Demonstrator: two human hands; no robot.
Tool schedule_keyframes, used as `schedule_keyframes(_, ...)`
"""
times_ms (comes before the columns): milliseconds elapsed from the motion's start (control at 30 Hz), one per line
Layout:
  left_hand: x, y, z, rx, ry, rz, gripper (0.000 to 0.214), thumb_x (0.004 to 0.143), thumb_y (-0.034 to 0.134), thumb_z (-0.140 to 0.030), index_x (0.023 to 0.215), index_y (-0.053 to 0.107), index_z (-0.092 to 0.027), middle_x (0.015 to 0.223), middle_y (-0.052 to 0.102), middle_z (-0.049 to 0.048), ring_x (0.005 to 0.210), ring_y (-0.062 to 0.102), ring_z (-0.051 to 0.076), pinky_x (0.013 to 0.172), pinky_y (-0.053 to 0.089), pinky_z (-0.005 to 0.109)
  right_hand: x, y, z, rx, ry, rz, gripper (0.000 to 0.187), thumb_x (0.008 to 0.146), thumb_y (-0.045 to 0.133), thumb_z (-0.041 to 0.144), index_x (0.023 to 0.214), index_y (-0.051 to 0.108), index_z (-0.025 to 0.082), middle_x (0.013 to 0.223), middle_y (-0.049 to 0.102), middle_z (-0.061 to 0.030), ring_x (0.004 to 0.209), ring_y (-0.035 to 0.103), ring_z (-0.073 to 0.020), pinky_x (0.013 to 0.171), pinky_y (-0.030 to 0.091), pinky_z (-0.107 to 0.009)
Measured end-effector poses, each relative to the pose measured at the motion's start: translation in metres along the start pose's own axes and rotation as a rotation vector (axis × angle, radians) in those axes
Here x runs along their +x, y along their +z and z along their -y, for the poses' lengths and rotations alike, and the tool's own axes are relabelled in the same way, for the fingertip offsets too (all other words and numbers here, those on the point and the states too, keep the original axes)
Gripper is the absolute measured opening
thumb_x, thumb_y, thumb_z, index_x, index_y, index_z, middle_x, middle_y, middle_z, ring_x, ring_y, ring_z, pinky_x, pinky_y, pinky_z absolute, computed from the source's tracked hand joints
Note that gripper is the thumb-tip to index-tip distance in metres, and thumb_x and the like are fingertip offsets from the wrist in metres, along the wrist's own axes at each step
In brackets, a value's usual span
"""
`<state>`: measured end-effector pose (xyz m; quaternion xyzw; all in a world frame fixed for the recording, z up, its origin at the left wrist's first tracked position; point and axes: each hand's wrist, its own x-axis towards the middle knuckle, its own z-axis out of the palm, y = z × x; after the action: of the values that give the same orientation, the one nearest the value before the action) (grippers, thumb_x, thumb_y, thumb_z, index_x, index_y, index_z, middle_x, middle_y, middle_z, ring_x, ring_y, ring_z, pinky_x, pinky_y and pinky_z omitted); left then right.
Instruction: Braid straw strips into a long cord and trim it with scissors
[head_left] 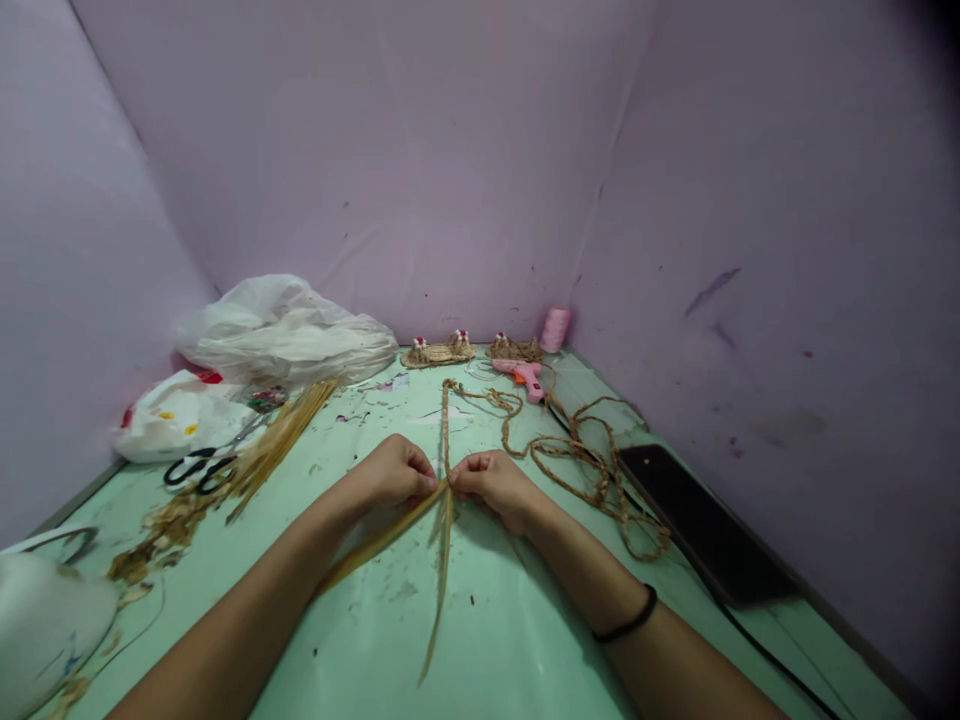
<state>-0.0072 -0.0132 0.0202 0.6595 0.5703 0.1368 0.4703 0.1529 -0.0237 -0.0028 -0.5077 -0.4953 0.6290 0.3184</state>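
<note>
While the rope (445,425) is running away across the table (517,640) and coiling off to the right, the left hand (394,472) and right hand (495,482) are meeting at its near end. Each grip is pinching tight on the loose strands (439,590) that are trailing back toward the person. By the look of it, plaiting is going on, mid-crossing. The next move is likely calling for one strand to be passed over the middle while the other grip is keeping tension, since slack would be loosening the weave.
</note>
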Motion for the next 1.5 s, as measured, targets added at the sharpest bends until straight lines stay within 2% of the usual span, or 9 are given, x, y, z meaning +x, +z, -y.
schedule_keyframes(233,0.002,0.006,0.001,0.068,0.054,-0.087,0.015,0.052,0.052,-0.021,0.054,0.061,-0.010,0.039,0.042,-0.0037,0.041,0.036,0.007,0.041,0.027,0.020,0.002,0.001,-0.002,0.002,-0.043,0.001,0.006,0.058,0.054,0.010,0.053,0.056,0.012,0.039,0.048,0.0059,0.033,0.028,-0.0024,0.038,0.019,-0.019)
schedule_keyframes(367,0.001,0.013,-0.007,0.010,-0.109,-0.113,0.007,0.050,0.048,-0.015,0.046,0.053,-0.013,0.031,0.034,-0.0058,0.033,0.029,0.006,0.035,0.020,0.020,0.006,0.003,-0.008,0.013,-0.099,0.012,0.007,0.056,0.054,0.008,0.050,0.055,0.013,0.040,0.051,0.0040,0.039,0.040,-0.0052,0.043,0.027,-0.018)
schedule_keyframes(533,0.001,0.021,-0.009,-0.375,-0.280,-0.076,0.006,0.050,0.049,-0.013,0.047,0.053,-0.011,0.032,0.041,-0.0023,0.030,0.032,0.006,0.032,0.022,0.018,0.005,0.004,-0.009,0.042,-0.098,0.012,0.007,0.055,0.052,0.008,0.051,0.056,0.013,0.042,0.054,0.0030,0.042,0.044,-0.0067,0.046,0.031,-0.019)
schedule_keyframes(633,0.001,0.024,-0.006,-0.515,-0.267,-0.039,0.006,0.051,0.052,-0.013,0.051,0.056,-0.008,0.041,0.051,0.0022,0.036,0.042,0.006,0.036,0.030,0.017,0.003,0.003,-0.006,0.048,-0.053,-0.014,0.008,0.054,0.053,0.007,0.051,0.055,0.013,0.040,0.052,0.0042,0.038,0.039,-0.0049,0.043,0.028,-0.018)
schedule_keyframes(867,-0.006,0.025,-0.013,-0.278,-0.249,-0.180,0.019,0.057,0.063,-0.024,0.053,0.047,-0.015,0.028,0.038,-0.0061,0.025,0.027,0.004,0.031,0.017,0.017,0.002,-0.001,-0.002,0.067,-0.016,0.012,0.004,0.054,0.058,0.012,0.052,0.054,0.013,0.039,0.048,0.0060,0.033,0.026,-0.0022,0.036,0.014,-0.019)
schedule_keyframes(1000,-0.006,0.026,-0.013,-0.380,-0.212,-0.067,0.014,0.064,0.058,-0.026,0.062,0.050,-0.015,0.029,0.041,-0.0058,0.023,0.028,0.004,0.029,0.017,0.017,0.002,-0.001,-0.003,0.044,-0.024,-0.008,0.006,0.055,0.059,0.015,0.054,0.054,0.013,0.038,0.044,0.0072,0.031,0.027,-0.0024,0.034,0.013,-0.019)
schedule_keyframes(1167,-0.002,0.025,-0.004,-0.529,-0.188,0.062,0.024,0.056,0.066,-0.031,0.057,0.050,-0.012,0.042,0.050,-0.0023,0.032,0.041,0.005,0.031,0.028,0.016,0.002,0.000,-0.002,0.052,-0.019,0.015,0.005,0.056,0.059,0.016,0.055,0.055,0.013,0.042,0.048,0.0053,0.033,0.033,-0.0031,0.035,0.019,-0.019)
schedule_keyframes(1367,-0.001,0.022,0.001,-0.414,-0.204,-0.013,0.023,0.055,0.065,-0.030,0.052,0.049,-0.014,0.036,0.045,-0.0048,0.028,0.033,0.003,0.028,0.022,0.016,-0.002,-0.005,0.001,0.117,-0.012,0.142,0.008,0.057,0.058,0.019,0.053,0.055,0.012,0.047,0.053,0.0025,0.035,0.031,-0.0021,0.036,0.016,-0.018)
schedule_keyframes(1500,-0.002,0.022,0.001,-0.390,-0.168,-0.018,0.022,0.054,0.065,-0.031,0.055,0.051,-0.014,0.036,0.043,-0.0060,0.028,0.030,0.003,0.028,0.018,0.016,-0.002,-0.005,0.000,0.126,-0.008,0.129,0.008,0.056,0.060,0.018,0.057,0.057,0.011,0.047,0.055,0.0016,0.035,0.027,-0.0015,0.037,0.014,-0.018)
